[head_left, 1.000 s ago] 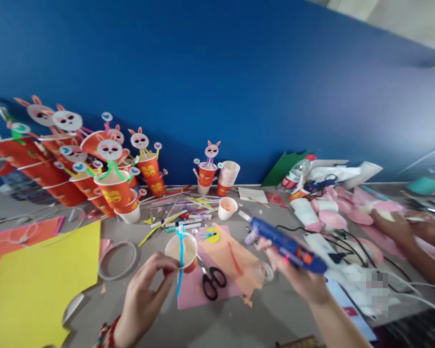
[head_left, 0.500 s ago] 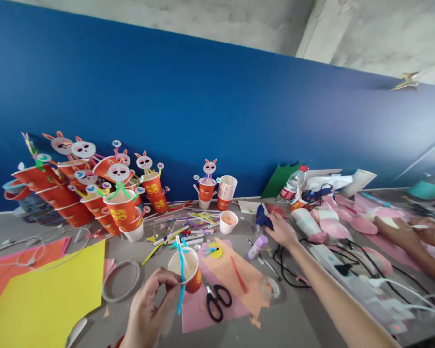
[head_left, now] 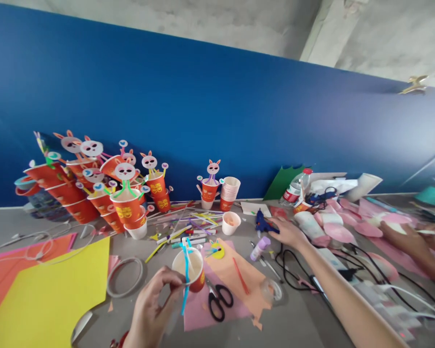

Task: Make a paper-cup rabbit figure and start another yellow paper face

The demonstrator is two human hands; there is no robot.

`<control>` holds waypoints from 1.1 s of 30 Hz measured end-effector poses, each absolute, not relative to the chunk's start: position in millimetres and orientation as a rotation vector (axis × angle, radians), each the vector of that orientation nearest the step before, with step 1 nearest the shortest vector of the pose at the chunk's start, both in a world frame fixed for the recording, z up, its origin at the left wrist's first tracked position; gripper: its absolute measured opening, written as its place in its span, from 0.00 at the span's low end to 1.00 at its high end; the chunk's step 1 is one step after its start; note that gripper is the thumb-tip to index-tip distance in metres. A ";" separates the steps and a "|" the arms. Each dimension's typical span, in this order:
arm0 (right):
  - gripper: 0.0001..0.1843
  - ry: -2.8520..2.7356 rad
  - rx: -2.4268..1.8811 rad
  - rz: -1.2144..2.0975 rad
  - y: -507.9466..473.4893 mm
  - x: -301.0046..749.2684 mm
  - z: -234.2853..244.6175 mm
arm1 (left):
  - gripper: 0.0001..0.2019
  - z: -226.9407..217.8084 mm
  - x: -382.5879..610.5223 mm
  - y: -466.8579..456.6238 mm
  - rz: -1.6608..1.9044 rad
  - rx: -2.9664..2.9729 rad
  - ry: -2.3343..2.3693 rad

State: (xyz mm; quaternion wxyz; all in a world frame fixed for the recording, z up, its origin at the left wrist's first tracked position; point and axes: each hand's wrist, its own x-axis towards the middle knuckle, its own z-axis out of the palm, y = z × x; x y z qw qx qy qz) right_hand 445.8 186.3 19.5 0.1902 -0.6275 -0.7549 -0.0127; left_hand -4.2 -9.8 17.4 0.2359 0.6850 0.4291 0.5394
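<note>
My left hand (head_left: 154,302) is closed, thumb and forefinger pinching the near side of a red-and-white paper cup (head_left: 197,279). A bright blue strip (head_left: 184,299), perhaps a pipe cleaner, hangs past those fingertips, and a white stick stands in the cup. On the table at the centre right lies a blue glue gun (head_left: 263,222). My right hand (head_left: 287,235) is at its handle end with fingers stretched out, not wrapped round it. Black-handled scissors (head_left: 220,302) lie on pink and orange paper (head_left: 235,270) beside the cup.
Red cups with rabbit faces (head_left: 125,203) crowd the left, near yellow paper (head_left: 58,290). A glue stick (head_left: 260,248), a tape roll (head_left: 272,290) and black cables (head_left: 288,275) lie on the right. Another person's hands (head_left: 408,241) work at far right.
The glue gun now lies lower on the table and more of it shows as my right hand loosens from it. My left hand stays on the cup. The view has shifted slightly.
</note>
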 end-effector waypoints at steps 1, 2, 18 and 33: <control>0.15 -2.070 -1.741 -0.068 181.9 444.5 26.2 | 0.04 18.3 -3.7 -10.2 1.476 1.864 1.180; 0.12 -2.002 -1.717 -0.111 175.7 441.2 33.7 | 0.04 19.6 -3.0 -10.7 1.473 1.845 1.184; 0.13 -2.249 -0.575 -0.003 7.3 201.8 47.2 | 0.02 23.0 3.1 -15.5 1.492 1.597 1.256; 0.15 -2.210 -0.577 0.198 25.0 196.1 24.4 | 0.05 25.4 4.0 -16.5 1.500 1.733 1.188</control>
